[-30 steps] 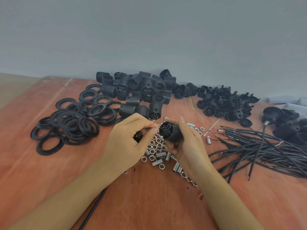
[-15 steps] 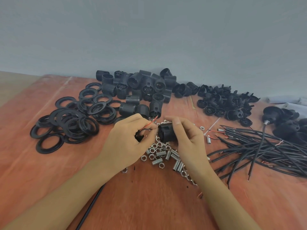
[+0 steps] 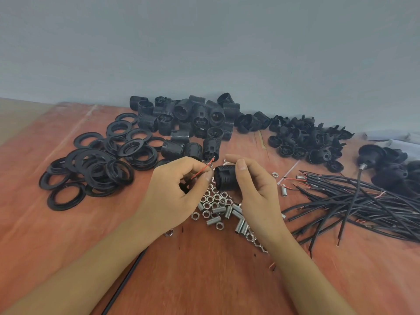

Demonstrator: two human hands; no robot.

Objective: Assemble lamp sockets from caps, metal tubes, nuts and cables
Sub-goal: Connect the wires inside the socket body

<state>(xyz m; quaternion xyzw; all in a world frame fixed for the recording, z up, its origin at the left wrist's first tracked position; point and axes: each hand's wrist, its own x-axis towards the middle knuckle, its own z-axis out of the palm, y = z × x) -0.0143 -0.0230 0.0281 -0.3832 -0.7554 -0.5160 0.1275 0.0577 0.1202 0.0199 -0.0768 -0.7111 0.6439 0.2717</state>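
Note:
My right hand [image 3: 256,192] grips a black threaded socket body [image 3: 226,179] lying on its side, its end facing left. My left hand [image 3: 175,192] pinches a thin red wire [image 3: 203,171] whose tip points up toward the socket; a black part sits hidden in that palm. A black cable [image 3: 127,280] runs from under my left forearm to the table's near edge. Beneath both hands lies a scatter of silver nuts and threaded metal tubes [image 3: 218,208].
On the red-brown table [image 3: 216,280]: a pile of black rings [image 3: 95,164] at left, black socket bodies [image 3: 193,123] at the back, black caps [image 3: 306,139] back right, a bundle of black cables [image 3: 354,205] at right, and assembled pieces [image 3: 386,164] far right.
My right hand turned the socket body from end-on to lying sideways and brought it closer to the red wire. My left hand stayed nearly in place.

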